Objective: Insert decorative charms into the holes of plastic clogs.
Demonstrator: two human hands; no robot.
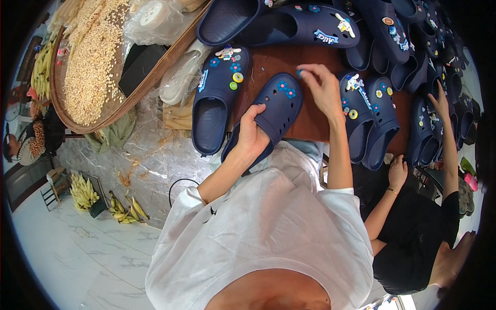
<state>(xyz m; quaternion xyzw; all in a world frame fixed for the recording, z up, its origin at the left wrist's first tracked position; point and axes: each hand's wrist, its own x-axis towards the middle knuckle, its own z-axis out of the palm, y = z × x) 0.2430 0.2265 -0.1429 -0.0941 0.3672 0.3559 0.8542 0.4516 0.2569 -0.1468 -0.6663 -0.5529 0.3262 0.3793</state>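
Note:
My left hand point(251, 133) grips a navy foam clog point(277, 109) with the thumb over its upper. Two blue flower charms with pink centres point(287, 89) sit in holes near its toe, and other holes are bare. Just right of the toe, my right hand point(324, 93) pinches a small blue charm point(299, 73) between thumb and fingertips, apart from the clog. To the left lies a matching clog point(217, 98) decorated with a figure, flowers, a ribbon and round charms. A decorated pair of clogs point(368, 119) stands to the right of my right hand.
More navy clogs point(294, 27) crowd the brown tabletop point(312, 124) at the back and right. A woven tray of corn kernels point(93, 77) stands far left. At right, a co-worker in black point(413, 237) reaches among the clogs. Corn cobs point(83, 194) lie lower left.

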